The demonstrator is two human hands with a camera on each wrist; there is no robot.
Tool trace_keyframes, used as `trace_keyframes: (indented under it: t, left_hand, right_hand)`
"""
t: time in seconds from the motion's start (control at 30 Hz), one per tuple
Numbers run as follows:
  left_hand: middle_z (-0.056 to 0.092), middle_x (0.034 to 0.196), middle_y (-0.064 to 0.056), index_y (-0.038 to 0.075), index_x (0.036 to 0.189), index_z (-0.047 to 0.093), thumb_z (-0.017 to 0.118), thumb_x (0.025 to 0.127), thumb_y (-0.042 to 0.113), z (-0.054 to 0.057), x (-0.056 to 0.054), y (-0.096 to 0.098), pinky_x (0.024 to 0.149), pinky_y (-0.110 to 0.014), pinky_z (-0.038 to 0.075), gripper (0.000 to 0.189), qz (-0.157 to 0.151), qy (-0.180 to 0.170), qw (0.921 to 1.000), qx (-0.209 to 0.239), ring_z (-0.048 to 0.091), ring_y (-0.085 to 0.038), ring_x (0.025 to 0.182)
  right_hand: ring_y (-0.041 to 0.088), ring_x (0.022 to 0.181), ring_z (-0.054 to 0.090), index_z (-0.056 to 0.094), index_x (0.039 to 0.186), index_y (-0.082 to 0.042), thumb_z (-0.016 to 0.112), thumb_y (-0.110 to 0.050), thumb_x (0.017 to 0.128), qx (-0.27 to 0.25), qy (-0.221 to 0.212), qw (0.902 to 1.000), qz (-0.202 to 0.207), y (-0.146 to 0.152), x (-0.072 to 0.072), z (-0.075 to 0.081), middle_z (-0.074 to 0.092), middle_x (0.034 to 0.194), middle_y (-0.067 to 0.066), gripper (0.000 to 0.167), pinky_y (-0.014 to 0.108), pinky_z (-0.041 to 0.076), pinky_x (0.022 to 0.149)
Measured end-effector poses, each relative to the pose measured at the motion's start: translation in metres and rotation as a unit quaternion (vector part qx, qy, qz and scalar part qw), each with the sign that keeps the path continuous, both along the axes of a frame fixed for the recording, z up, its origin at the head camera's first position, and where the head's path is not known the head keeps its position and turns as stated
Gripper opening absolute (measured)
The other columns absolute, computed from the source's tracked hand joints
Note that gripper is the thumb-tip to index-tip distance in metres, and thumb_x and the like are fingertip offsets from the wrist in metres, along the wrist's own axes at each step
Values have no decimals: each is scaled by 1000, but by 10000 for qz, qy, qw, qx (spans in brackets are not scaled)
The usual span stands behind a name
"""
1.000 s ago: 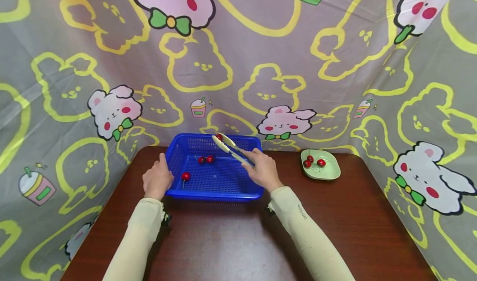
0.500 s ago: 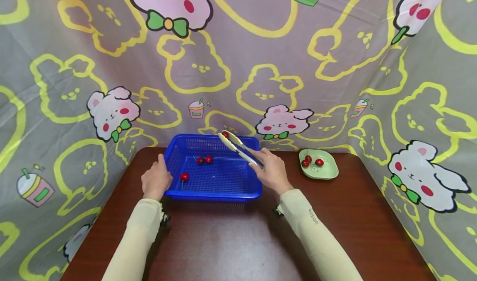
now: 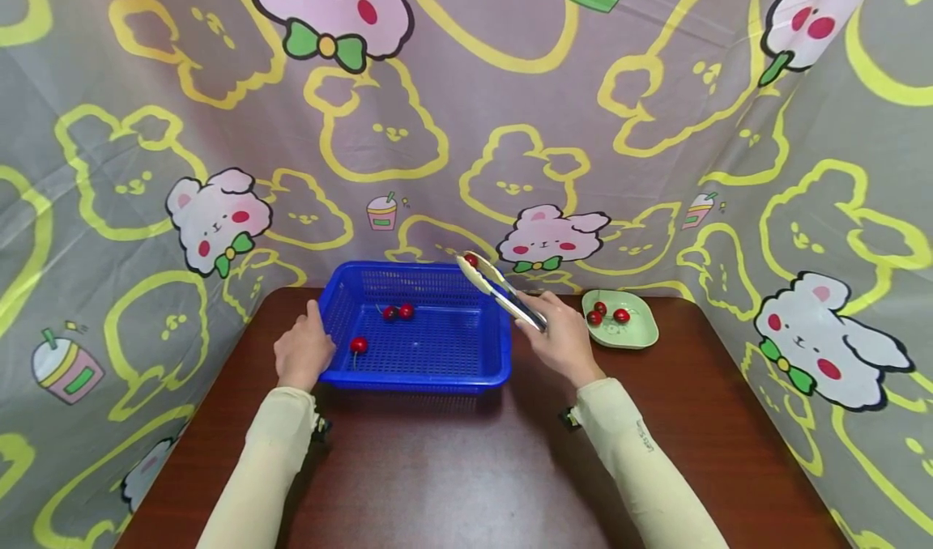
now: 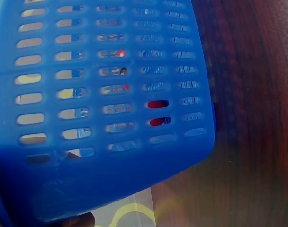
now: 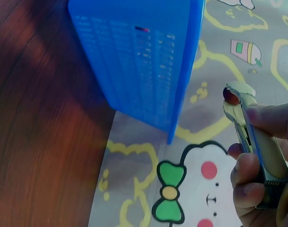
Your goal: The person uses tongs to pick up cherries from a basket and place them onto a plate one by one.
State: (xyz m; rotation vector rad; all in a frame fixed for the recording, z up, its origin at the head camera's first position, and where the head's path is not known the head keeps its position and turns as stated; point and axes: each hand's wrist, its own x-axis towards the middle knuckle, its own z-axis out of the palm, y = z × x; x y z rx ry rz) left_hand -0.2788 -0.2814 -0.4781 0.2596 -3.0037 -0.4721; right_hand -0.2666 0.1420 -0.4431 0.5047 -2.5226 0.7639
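Observation:
In the head view my right hand (image 3: 563, 334) grips a pair of tongs (image 3: 503, 294) with cream tips. Pinched between those tips is a red cherry (image 3: 470, 261), held up over the basket's right rim; the right wrist view shows this cherry (image 5: 230, 96) too. My left hand (image 3: 303, 350) holds the left rim of a blue plastic basket (image 3: 415, 383), with the thumb pointing up along it. Inside lie a pair of cherries (image 3: 398, 312) toward the back and one cherry (image 3: 358, 345) with its stem near the front left. Slots in the basket wall (image 4: 111, 99) show bits of red.
A pale green dish (image 3: 641, 336) with 3 cherries (image 3: 621, 316) stands on the brown table (image 3: 466, 468), right of the basket. A cartoon-print cloth (image 3: 408, 128) hangs behind the table and along both sides.
My right hand has moved right with the tongs and cherry, from above the basket's inside to its right rim. My left hand and the basket have stayed put.

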Motion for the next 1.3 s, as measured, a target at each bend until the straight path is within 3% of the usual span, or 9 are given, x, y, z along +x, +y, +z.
trace_keyframes:
  t: [0.8, 1.17, 1.3]
  left_hand:
    - [59, 123, -35, -5, 156, 22, 62, 98, 16, -2, 0, -2, 76, -62, 52, 74, -36, -9, 10000, -27, 66, -54, 98]
    - [60, 123, -35, -5, 156, 23, 62, 97, 16, -1, 0, -2, 79, -63, 52, 73, -19, 31, 10000, -48, 65, -54, 98]
    - [60, 123, -35, -5, 156, 23, 62, 98, 17, -2, 0, -2, 78, -63, 52, 73, -27, 11, 10000, -53, 66, -53, 98]
  right_hand:
    - [36, 81, 64, 71, 133, -14, 82, -18, 86, 12, 125, 9987, -498, 59, 11, -10, 68, 99, 13, 49, 53, 48, 67]
    - [44, 99, 68, 72, 130, -12, 82, -15, 86, 118, 72, 9960, -880, 96, 18, -12, 72, 116, 16, 46, 61, 50, 74]
    - [46, 93, 69, 73, 130, -14, 81, -16, 86, 124, 12, 9937, -1112, 112, 20, -15, 73, 118, 16, 45, 63, 49, 70]
